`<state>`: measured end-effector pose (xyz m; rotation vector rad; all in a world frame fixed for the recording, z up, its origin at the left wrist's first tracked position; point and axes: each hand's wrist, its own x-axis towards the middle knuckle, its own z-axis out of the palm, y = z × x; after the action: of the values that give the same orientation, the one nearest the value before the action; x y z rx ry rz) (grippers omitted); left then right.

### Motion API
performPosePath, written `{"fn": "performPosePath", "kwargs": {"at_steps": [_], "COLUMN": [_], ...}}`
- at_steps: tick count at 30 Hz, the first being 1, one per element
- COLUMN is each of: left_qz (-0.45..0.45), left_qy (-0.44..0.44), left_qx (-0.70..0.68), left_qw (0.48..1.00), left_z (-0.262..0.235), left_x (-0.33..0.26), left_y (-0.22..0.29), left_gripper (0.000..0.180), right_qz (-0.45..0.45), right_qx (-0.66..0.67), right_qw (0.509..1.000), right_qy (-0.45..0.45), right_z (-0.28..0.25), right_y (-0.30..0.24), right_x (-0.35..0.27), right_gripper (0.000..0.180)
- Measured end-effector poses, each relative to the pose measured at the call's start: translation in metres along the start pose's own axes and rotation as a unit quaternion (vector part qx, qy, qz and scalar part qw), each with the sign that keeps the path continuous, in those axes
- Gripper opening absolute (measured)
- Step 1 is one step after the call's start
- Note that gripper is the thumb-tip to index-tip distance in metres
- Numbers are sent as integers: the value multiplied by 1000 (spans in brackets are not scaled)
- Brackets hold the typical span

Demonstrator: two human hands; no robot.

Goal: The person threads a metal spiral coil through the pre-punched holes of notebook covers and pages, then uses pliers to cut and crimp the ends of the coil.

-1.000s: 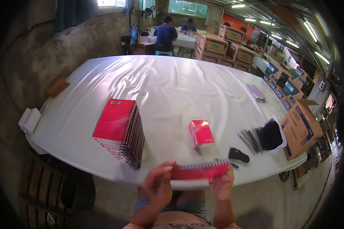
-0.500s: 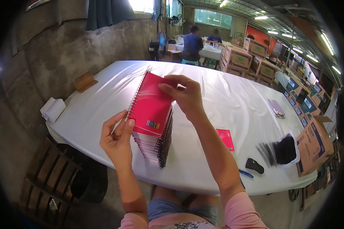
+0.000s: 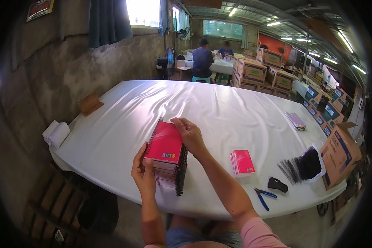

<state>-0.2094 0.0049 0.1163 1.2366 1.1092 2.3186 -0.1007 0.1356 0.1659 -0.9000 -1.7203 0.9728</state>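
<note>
A tall pile of red-covered spiral notebooks (image 3: pixel 168 172) stands on the table in front of me, coils showing along its sides. On top lies a red spiral notebook (image 3: pixel 164 140), its coil to the left. My left hand (image 3: pixel 143 171) grips this notebook's lower left corner, thumb in front and fingers around the coil side. At the upper right corner, my right hand (image 3: pixel 189 135) pinches the cover's edge between thumb and fingers. Right of the pile sits a smaller stack of red-covered pads (image 3: pixel 243 161); no coil shows on them.
Blue-handled pliers (image 3: pixel 265 198) and a black object (image 3: pixel 277 184) lie near the front right edge. Beyond them are loose black coils (image 3: pixel 291 169), a carton (image 3: pixel 339 155) and a purple-covered booklet (image 3: pixel 296 121). A wooden stand (image 3: pixel 90 103) and white packs (image 3: pixel 56 133) sit left. People work behind.
Both hands have lowered the top notebook onto the pile, where it now lies flatter. My view has tilted up a little, and the small red stack and pliers are now uncovered by my right arm.
</note>
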Motion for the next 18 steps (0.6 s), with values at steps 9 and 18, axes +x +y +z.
{"fn": "performPosePath", "kwargs": {"at_steps": [9, 18], "left_qz": [72, 263], "left_qy": [-23, 249], "left_qx": [24, 4], "left_qw": [997, 932], "left_z": [-2, -45], "left_x": [4, -63], "left_y": [-15, 50], "left_gripper": [54, 59], "right_qz": [-33, 341], "right_qx": [-43, -486], "right_qw": [999, 797], "right_qy": [-6, 110], "right_z": [-18, -212], "right_y": [-1, 141], "right_x": [-5, -99], "right_gripper": [42, 62]}}
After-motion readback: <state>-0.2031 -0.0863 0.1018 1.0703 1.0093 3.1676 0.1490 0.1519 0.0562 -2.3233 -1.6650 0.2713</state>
